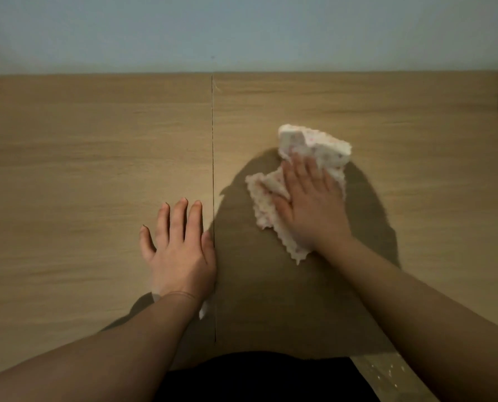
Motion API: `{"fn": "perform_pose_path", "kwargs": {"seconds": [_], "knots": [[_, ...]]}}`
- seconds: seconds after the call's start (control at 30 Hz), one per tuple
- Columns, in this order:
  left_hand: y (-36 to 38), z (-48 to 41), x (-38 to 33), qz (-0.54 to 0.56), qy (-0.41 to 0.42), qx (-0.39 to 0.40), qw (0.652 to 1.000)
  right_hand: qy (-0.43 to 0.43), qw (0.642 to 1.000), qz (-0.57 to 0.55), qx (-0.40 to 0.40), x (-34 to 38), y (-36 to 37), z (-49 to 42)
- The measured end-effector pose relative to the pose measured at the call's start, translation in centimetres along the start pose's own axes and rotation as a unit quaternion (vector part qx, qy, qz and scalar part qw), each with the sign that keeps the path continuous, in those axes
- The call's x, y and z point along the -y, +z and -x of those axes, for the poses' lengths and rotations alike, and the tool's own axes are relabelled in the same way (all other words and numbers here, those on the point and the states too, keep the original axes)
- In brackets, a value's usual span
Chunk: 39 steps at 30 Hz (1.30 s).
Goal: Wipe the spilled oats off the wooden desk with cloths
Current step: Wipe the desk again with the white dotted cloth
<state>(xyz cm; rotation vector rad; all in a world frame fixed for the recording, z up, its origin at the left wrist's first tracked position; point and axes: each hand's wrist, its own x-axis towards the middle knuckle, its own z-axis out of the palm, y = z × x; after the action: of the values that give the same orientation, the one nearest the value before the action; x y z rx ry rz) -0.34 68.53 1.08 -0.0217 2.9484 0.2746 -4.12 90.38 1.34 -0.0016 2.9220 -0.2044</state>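
The right hand (308, 198) lies flat on a crumpled white cloth (317, 140) with pinkish dots, fingers straight and close together, pressing it to the desk (97, 155) right of the seam (213, 140). The left hand (181, 250) rests palm-down on bare wood just left of that seam, fingers spread and holding nothing. A small white scrap (203, 311) peeks out beside the left wrist. Pale specks (386, 369), perhaps oats, dot a strip below the desk's near edge at lower right.
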Motion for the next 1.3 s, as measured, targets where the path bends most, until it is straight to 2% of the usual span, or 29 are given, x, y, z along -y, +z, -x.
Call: {"fn": "perform_pose_path", "kwargs": {"seconds": [0.1,0.17,0.23,0.33,0.4,0.47,0.53,0.6,0.63,0.7,0.77,0.83,0.9,0.93,0.97,1.0,1.07,1.17,1.23,1.3], "knots": [[-0.3,0.0,-0.2,0.011,0.004,-0.002,1.0,0.177,0.983,-0.039,-0.015,-4.8,-1.1,-1.1],[-0.4,0.0,-0.3,0.006,-0.002,0.009,1.0,0.228,0.972,-0.049,-0.032,-3.9,-1.1,-1.1],[-0.4,0.1,-0.3,0.001,-0.011,0.02,1.0,0.184,0.981,-0.044,-0.035,-0.1,-0.3,0.1],[-0.4,-0.1,-0.2,-0.005,-0.005,0.013,1.0,-0.037,0.999,-0.028,0.024,6.5,1.3,3.9],[-0.2,0.0,-0.1,-0.014,0.002,0.002,1.0,-0.121,0.991,0.002,0.061,7.0,1.9,6.2],[0.0,0.1,0.0,-0.017,0.005,-0.007,1.0,-0.08,0.996,0.005,0.042,3.7,1.9,7.5],[0.1,0.2,0.1,-0.014,0.006,-0.015,1.0,0.049,0.999,-0.011,-0.012,-0.5,1.5,8.1],[0.0,0.1,0.0,-0.009,0.005,-0.019,1.0,0.161,0.987,-0.022,-0.018,-2.5,0.7,8.1],[-0.1,0.1,-0.1,-0.006,0.004,-0.019,1.0,0.189,0.982,-0.023,-0.015,-2.2,0.7,7.8],[-0.3,0.2,-0.1,-0.005,0.006,-0.017,1.0,0.172,0.984,-0.043,0.004,0.6,1.2,8.1],[-0.5,0.3,-0.1,-0.005,0.013,-0.012,1.0,0.05,0.997,-0.064,0.014,4.7,2.3,9.6],[-0.6,0.4,0.0,-0.005,0.019,-0.008,1.0,-0.087,0.994,-0.049,0.031,7.9,3.1,11.9],[-0.7,0.6,0.0,0.003,0.028,-0.019,0.999,-0.164,0.985,-0.022,0.04,8.1,3.3,12.8],[-0.7,0.8,0.0,0.006,0.037,-0.027,0.999,-0.155,0.986,-0.021,0.054,7.1,3.0,12.8],[-0.8,1.0,0.0,0.004,0.048,-0.034,0.998,-0.109,0.991,-0.036,0.063,5.4,3.0,12.8],[-0.7,1.2,-0.1,-0.003,0.06,-0.04,0.997,-0.043,0.996,-0.054,0.057,3.5,2.8,12.9],[-0.5,2.0,-0.5,-0.023,0.072,-0.047,0.996,0.075,0.996,-0.023,0.035,-0.9,2.3,13.3],[0.1,4.3,-1.9,-0.025,0.053,-0.041,0.997,0.165,0.986,0.0,-0.001,-4.4,1.8,14.4],[0.6,5.8,-3.3,-0.021,0.036,-0.034,0.999,0.159,0.987,-0.016,0.009,-3.4,2.0,15.0],[1.2,7.2,-4.8,-0.02,0.033,-0.026,0.999,0.05,0.998,-0.009,0.026,-0.5,2.7,16.5]]}}
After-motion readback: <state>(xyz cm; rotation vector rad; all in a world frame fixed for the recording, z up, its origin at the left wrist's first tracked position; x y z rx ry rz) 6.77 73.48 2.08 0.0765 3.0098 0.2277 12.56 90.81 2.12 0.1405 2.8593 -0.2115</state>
